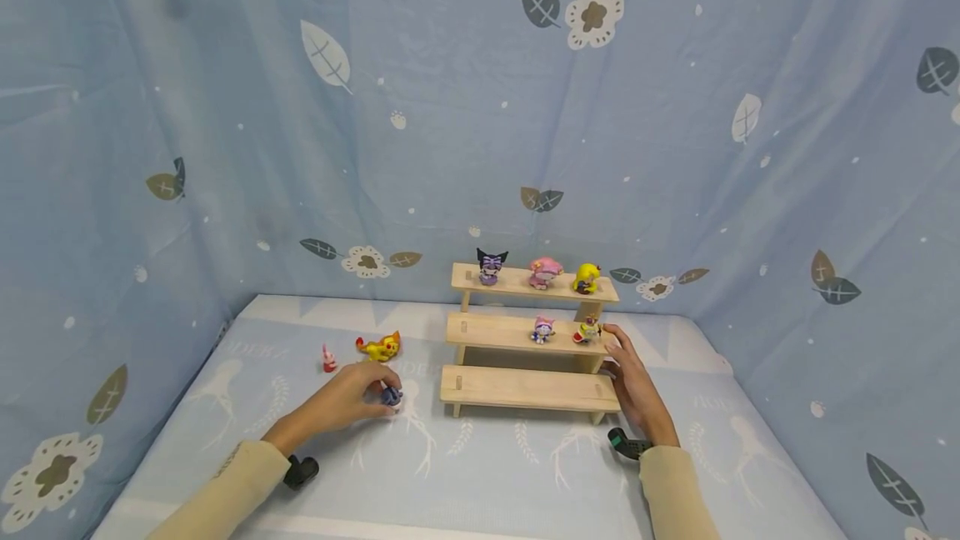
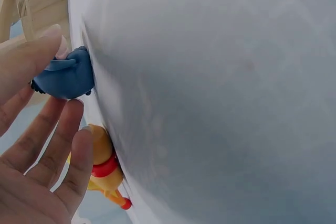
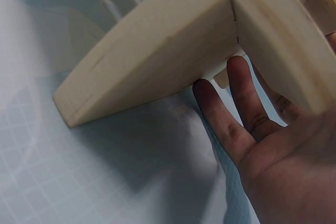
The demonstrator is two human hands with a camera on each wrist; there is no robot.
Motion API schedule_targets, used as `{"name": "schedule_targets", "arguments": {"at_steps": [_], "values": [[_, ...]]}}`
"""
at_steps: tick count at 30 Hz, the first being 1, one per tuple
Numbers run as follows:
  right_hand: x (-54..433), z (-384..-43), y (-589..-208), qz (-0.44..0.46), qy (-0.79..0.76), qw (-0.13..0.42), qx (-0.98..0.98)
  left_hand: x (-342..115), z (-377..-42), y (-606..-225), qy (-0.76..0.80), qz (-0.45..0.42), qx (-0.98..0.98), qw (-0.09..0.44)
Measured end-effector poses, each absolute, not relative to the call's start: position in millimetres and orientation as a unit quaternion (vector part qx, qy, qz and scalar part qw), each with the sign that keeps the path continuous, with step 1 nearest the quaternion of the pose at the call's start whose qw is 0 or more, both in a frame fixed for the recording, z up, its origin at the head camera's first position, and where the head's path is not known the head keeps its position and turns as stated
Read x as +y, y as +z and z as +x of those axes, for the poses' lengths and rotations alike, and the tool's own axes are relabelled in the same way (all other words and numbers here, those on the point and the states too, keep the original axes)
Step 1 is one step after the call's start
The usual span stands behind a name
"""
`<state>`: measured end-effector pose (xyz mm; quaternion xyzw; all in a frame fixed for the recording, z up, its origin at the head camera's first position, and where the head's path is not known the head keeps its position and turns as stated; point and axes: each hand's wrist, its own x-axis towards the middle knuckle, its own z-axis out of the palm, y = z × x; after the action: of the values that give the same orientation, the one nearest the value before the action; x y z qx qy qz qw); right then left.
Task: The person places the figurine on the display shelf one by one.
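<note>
My left hand [image 1: 348, 397] pinches a small blue figurine [image 2: 65, 77] between thumb and fingers, low over the table left of a three-tier wooden shelf [image 1: 525, 387]. In the left wrist view the figurine seems to be at the table surface; contact is hard to tell. Beside the right end of the shelf is my right hand [image 1: 636, 386], its fingers [image 3: 223, 121] fairly straight against or close to the wood. A yellow figurine with red parts [image 1: 381, 347] and a small pink-and-red figurine [image 1: 328, 359] lie beyond my left hand.
On the top tier stand a black-and-purple figurine [image 1: 491, 267], a pink one [image 1: 545, 272] and a yellow one [image 1: 587, 278]. The middle tier holds a pink-and-purple figurine [image 1: 542, 330] and a yellow-and-red one [image 1: 587, 330]. A patterned blue curtain [image 1: 450, 148] surrounds the table [image 1: 495, 486].
</note>
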<state>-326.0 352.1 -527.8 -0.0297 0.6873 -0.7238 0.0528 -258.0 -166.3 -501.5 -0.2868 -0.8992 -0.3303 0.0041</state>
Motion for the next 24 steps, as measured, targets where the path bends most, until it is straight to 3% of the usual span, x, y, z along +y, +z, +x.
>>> {"name": "schedule_targets", "arguments": {"at_steps": [24], "values": [[349,-326,-525,-0.013,-0.723,0.054,0.689,-156,-260,-505,-0.318,-0.269,-0.909,0.006]]}}
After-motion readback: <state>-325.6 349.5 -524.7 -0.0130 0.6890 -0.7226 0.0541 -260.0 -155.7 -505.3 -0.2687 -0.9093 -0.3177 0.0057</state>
